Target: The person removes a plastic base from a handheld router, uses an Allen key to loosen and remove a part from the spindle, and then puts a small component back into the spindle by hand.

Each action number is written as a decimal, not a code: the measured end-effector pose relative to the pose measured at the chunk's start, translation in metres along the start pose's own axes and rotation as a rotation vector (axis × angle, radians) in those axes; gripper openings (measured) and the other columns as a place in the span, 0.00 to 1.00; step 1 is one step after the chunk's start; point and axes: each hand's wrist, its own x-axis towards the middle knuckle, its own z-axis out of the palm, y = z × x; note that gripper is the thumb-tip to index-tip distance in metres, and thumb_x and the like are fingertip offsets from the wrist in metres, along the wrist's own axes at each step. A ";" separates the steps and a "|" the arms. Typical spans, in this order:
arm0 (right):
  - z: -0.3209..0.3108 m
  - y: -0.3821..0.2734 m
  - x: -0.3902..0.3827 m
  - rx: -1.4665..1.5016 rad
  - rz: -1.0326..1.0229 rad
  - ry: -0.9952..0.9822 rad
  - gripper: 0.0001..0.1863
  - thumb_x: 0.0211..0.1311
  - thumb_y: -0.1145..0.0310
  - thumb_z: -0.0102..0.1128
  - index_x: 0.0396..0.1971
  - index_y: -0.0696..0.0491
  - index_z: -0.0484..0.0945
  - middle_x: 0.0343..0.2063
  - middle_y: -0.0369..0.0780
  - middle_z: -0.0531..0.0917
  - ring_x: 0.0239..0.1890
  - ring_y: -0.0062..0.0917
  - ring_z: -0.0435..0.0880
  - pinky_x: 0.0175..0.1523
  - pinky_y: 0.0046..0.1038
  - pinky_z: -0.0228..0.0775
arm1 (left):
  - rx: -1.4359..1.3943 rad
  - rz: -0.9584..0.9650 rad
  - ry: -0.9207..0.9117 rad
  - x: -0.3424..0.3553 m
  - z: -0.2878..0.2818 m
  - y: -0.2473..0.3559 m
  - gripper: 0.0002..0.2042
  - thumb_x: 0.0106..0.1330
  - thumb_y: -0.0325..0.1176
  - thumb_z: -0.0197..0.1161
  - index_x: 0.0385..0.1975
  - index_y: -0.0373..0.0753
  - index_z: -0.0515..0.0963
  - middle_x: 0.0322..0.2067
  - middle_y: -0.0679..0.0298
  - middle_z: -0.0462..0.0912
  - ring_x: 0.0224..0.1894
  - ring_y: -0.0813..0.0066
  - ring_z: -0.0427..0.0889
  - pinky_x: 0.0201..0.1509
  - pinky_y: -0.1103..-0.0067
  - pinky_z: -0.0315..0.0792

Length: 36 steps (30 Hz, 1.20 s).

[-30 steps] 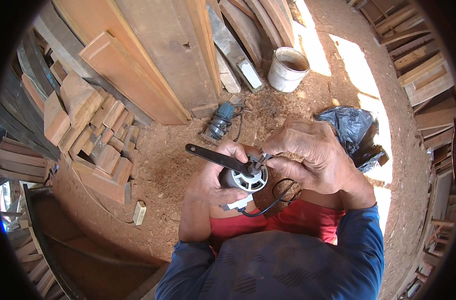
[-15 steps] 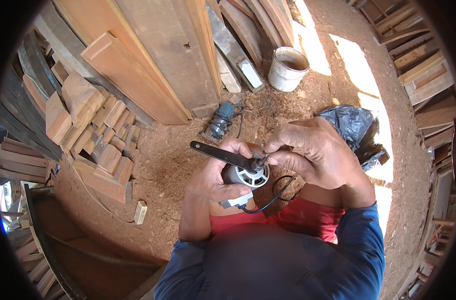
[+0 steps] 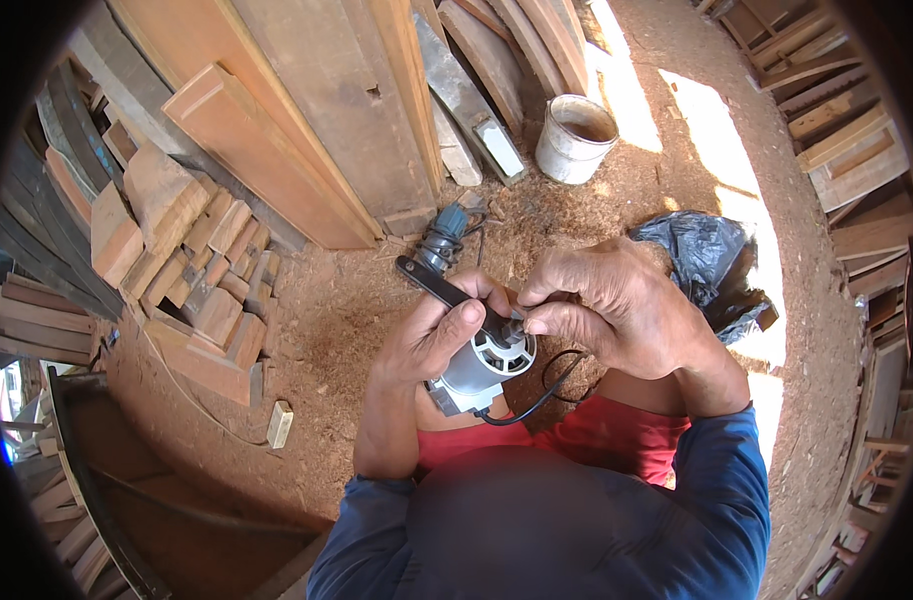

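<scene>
A grey and silver router motor, its slotted end facing up, sits in front of my lap with a black cord leaving its lower side. Across its spindle lies a flat black wrench, the holed handle pointing up and left. My left hand is closed on the wrench, thumb along the handle and fingers behind it. At the metal collet on the spindle, my right hand pinches with thumb and forefinger. Whatever small piece is between those fingertips is mostly hidden.
Beyond my hands a blue power tool lies on the sawdust-covered floor. A white bucket stands farther back, and a black plastic bag lies to the right. Stacked wood blocks and leaning boards fill the left and back.
My left thumb has moved from the motor body up onto the wrench. The wrench handle has swung slightly to the right and upward. My right hand still pinches at the collet.
</scene>
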 end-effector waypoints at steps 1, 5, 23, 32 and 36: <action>0.001 0.003 0.000 -0.004 -0.051 0.000 0.08 0.64 0.68 0.68 0.37 0.56 0.81 0.29 0.43 0.85 0.34 0.42 0.87 0.37 0.40 0.75 | 0.025 -0.020 0.002 0.000 -0.003 -0.002 0.23 0.80 0.51 0.50 0.47 0.32 0.75 0.41 0.63 0.79 0.42 0.80 0.74 0.46 0.79 0.70; 0.001 0.014 0.004 -0.017 -0.177 0.006 0.09 0.63 0.69 0.68 0.39 0.58 0.82 0.30 0.43 0.85 0.34 0.39 0.87 0.38 0.38 0.76 | 0.092 -0.081 0.051 0.000 -0.002 -0.004 0.23 0.80 0.52 0.48 0.45 0.33 0.76 0.38 0.64 0.79 0.40 0.79 0.73 0.45 0.79 0.69; -0.008 0.023 -0.001 -0.087 -0.190 -0.107 0.17 0.59 0.76 0.68 0.50 0.55 0.82 0.33 0.46 0.87 0.38 0.43 0.87 0.40 0.42 0.78 | -0.125 -0.157 -0.031 0.001 -0.009 -0.009 0.34 0.48 0.43 0.84 0.50 0.35 0.71 0.43 0.65 0.76 0.49 0.78 0.74 0.55 0.78 0.68; 0.002 0.015 0.003 -0.356 -0.131 -0.036 0.10 0.63 0.66 0.68 0.37 0.57 0.84 0.25 0.45 0.82 0.30 0.44 0.83 0.34 0.42 0.72 | -0.159 -0.123 -0.040 0.002 -0.009 -0.006 0.33 0.52 0.44 0.83 0.50 0.35 0.70 0.49 0.60 0.78 0.52 0.75 0.75 0.59 0.75 0.68; 0.008 0.012 0.004 -0.268 -0.051 0.003 0.12 0.66 0.62 0.66 0.31 0.57 0.83 0.22 0.46 0.80 0.28 0.44 0.82 0.31 0.42 0.68 | -0.096 -0.104 -0.051 0.001 -0.013 -0.009 0.32 0.53 0.43 0.83 0.51 0.35 0.70 0.47 0.63 0.78 0.51 0.76 0.75 0.58 0.75 0.69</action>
